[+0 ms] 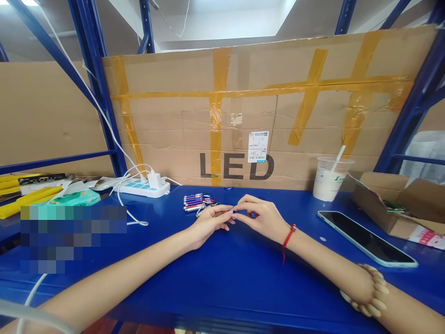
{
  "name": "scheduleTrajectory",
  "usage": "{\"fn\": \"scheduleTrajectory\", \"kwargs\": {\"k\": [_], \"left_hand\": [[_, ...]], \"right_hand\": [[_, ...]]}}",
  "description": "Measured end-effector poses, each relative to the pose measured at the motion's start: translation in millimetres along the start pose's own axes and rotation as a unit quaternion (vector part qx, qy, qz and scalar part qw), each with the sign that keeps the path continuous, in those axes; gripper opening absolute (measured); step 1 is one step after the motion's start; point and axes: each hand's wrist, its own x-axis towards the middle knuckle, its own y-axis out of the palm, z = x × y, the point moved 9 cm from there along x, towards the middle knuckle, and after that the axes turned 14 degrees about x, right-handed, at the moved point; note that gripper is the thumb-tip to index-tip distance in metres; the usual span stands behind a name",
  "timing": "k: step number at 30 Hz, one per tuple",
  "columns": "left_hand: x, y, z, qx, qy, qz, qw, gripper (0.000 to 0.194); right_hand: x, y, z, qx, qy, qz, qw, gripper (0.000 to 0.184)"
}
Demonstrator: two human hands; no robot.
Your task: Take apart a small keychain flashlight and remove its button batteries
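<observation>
In the middle of the blue table, my left hand (207, 226) and my right hand (262, 216) meet at the fingertips. Both are closed in a pinch around a tiny, dark and silvery piece, too small to name. My right wrist carries a red string. Just behind my left hand lie several short, shiny metal tubes (195, 201) in red, blue, purple and silver, side by side, partly hidden by the fingers. One small blue piece (228, 188) lies apart from them, near the cardboard.
A white power strip (144, 186) with plugged cables stands at the back left, near yellow items (31, 201). On the right are a plastic cup with a straw (327, 181), a phone (366, 237) and an open cardboard box (399, 208). A cardboard panel (167, 125) closes the back.
</observation>
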Motion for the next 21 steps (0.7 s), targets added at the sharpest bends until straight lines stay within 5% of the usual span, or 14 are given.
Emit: {"fn": "scheduleTrajectory", "kwargs": {"k": [7, 10, 17, 21], "left_hand": [[2.2, 3.6, -2.3, -0.017, -0.003, 0.001, 1.0, 0.019], [4.2, -1.8, 0.6, -0.024, -0.018, -0.017, 0.999, 0.014], [5.9, -18.6, 3.1, -0.043, -0.031, -0.063, 0.997, 0.017], [3.7, -21.1, 2.6, -0.041, -0.046, -0.07, 0.996, 0.021]], "right_hand": [[-0.5, -6.2, -26.4, 0.151, 0.109, -0.075, 0.98, 0.028], [-1.6, -7.1, -32.6, 0.133, 0.12, -0.081, 0.98, 0.026], [-5.6, 17.6, -35.5, -0.076, 0.116, 0.089, 0.986, 0.018], [-6.4, 22.4, -37.4, -0.1, 0.113, 0.12, 0.981, 0.02]]}}
